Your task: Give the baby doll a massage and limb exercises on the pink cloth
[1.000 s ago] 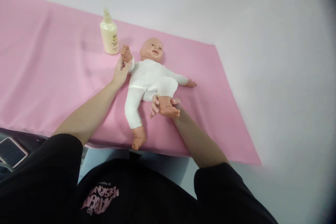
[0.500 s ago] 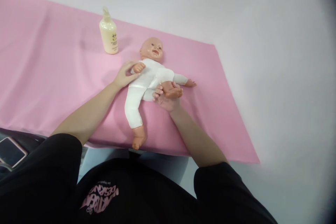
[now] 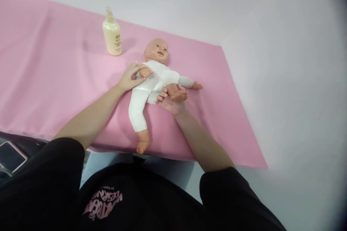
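A baby doll (image 3: 151, 79) in a white suit lies on its back on a pink cloth (image 3: 54, 72). My left hand (image 3: 130, 77) holds the doll's arm, folded across its chest. My right hand (image 3: 169, 101) grips the doll's foot, with that leg bent up toward its belly. The doll's other leg lies straight toward me, its foot at the cloth's near edge. Its other arm stretches out to the right.
A cream pump bottle (image 3: 111, 35) stands upright on the cloth, left of the doll's head. A phone (image 3: 11, 156) lies on a dark surface at the lower left. Beyond the cloth the white tabletop (image 3: 284, 79) spreads to the right.
My left hand brought the doll's raised arm down across its chest. My right hand pushed the bent leg up toward the belly. Over the last half second almost nothing moved.
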A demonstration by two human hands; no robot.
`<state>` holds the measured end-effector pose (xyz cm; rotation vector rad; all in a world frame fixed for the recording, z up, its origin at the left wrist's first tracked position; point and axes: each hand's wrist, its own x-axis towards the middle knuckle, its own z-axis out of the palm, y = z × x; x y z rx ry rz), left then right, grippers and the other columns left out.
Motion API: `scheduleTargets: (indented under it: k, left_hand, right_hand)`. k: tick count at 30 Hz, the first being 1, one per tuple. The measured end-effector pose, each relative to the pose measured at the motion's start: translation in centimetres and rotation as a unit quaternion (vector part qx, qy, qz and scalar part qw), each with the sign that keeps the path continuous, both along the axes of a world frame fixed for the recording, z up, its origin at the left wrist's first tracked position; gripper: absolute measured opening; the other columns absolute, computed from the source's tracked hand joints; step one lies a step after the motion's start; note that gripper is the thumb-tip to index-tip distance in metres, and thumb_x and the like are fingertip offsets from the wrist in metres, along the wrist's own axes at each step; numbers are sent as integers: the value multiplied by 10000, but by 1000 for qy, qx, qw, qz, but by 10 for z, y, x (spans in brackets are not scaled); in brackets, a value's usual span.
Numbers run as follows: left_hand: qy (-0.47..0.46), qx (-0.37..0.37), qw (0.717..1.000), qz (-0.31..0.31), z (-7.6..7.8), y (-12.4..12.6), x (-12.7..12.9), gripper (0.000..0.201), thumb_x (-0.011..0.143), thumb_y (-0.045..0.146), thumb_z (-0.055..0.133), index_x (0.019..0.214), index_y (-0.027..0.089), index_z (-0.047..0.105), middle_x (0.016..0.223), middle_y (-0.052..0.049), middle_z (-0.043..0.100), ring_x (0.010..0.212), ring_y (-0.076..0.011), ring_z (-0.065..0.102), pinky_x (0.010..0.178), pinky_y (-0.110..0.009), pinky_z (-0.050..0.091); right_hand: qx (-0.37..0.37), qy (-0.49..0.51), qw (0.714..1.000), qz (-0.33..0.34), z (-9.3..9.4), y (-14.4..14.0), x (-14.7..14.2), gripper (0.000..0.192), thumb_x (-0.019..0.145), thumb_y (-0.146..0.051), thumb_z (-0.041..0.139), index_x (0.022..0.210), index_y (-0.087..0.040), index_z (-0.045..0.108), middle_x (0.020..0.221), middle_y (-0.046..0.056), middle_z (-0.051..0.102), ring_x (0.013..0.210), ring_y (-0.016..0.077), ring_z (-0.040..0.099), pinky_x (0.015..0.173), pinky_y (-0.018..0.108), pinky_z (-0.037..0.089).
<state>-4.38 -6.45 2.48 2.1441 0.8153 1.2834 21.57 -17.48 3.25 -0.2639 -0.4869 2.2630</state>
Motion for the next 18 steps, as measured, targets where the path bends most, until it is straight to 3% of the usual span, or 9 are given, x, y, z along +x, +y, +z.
scheduleTargets:
  k: [10,18]
  left_hand:
    - [-57,-21,998,36,-18,10,-3,730,847,886,797,1229,263,806,1312,-149,810,1263,-383,728,1191,-595,550]
    - [-146,-62,986,42,-28,25,0,889,819,974,760,1322,242,737,1392,-164,786,1425,-409,698,1286,-600,515]
  right_hand:
    - [-6,-68,997,-39,-10,4,5,510,980,-750,632,828,-268,565,685,-38,595,721,208,618,847,404,641]
    - [40,-39,998,30,-11,2,2,508,943,-718,698,794,-280,488,686,-39,593,757,214,633,994,485,638]
